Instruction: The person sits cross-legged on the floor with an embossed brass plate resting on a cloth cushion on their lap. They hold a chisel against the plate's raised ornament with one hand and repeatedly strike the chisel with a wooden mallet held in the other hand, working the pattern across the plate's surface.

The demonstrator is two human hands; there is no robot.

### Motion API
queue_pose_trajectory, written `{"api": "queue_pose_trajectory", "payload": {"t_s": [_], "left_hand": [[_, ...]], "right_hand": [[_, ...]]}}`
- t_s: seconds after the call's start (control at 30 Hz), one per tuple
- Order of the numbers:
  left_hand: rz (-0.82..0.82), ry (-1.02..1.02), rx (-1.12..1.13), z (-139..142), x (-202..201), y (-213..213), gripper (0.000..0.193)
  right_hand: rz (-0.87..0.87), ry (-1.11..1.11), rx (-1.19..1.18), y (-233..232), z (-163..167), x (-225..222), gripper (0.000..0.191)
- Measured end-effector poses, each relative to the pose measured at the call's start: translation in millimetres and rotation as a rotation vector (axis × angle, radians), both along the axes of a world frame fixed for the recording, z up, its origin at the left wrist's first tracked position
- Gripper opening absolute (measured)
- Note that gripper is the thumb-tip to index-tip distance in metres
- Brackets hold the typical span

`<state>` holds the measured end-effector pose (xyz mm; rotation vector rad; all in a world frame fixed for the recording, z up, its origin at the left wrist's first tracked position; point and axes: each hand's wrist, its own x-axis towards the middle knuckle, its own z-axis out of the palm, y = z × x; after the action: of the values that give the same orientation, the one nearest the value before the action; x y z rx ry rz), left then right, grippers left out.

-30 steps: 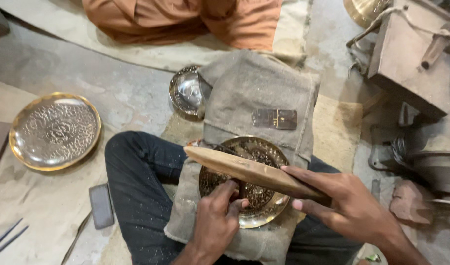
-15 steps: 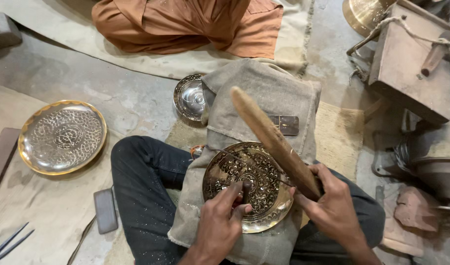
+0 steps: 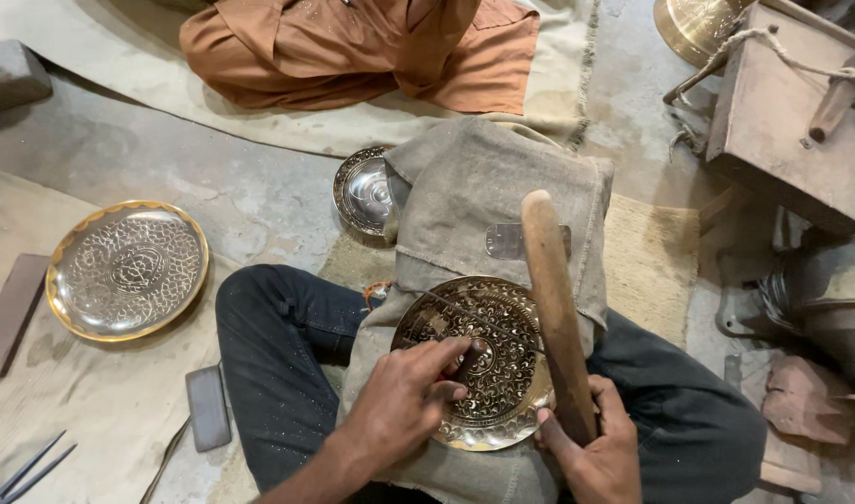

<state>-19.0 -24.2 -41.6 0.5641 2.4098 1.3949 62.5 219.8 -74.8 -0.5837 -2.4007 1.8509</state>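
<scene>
A left hand (image 3: 404, 401) is pinching a small tool (image 3: 471, 357) against an engraved brass plate (image 3: 488, 359) while the right hand (image 3: 591, 448) is gripping a wooden mallet (image 3: 555, 308).

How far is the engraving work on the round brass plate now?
Done: the round brass plate on the lap already shows dense pattern all over. In hand: the left hand presses a small tool on it; the right hand holds a raised long wooden stick. What is left cannot be told.

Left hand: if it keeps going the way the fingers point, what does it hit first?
The left hand points right, across the engraved brass plate, fingertips already on it. Going on, it would likely meet the wooden stick held by the right hand, though the stick may sit higher.
</scene>
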Motion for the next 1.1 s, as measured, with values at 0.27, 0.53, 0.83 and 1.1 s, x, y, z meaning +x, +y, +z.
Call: {"api": "queue_pose_trajectory", "payload": {"t_s": [0.27, 0.53, 0.83, 1.1], "left_hand": [[0.027, 0.015, 0.03, 2.3, 5.1, 3.7, 0.044], [0.058, -0.146, 0.027, -14.2, 5.3, 10.5, 0.043], [0.146, -0.069, 0.247, -22.4, 15.4, -0.2, 0.05], [0.133, -0.057, 0.303, -6.4, 4.2, -5.6, 0.051]], "right_hand": [[0.032, -0.042, 0.156, 23.4, -6.4, 0.6, 0.04], [0.088, -0.012, 0.27, 33.5, 7.3, -1.2, 0.047], [0.058, 0.018, 0.458, 33.2, 14.4, 3.7, 0.051], [0.162, 0.164, 0.399, 33.4, 47.5, 3.1, 0.054]]}}
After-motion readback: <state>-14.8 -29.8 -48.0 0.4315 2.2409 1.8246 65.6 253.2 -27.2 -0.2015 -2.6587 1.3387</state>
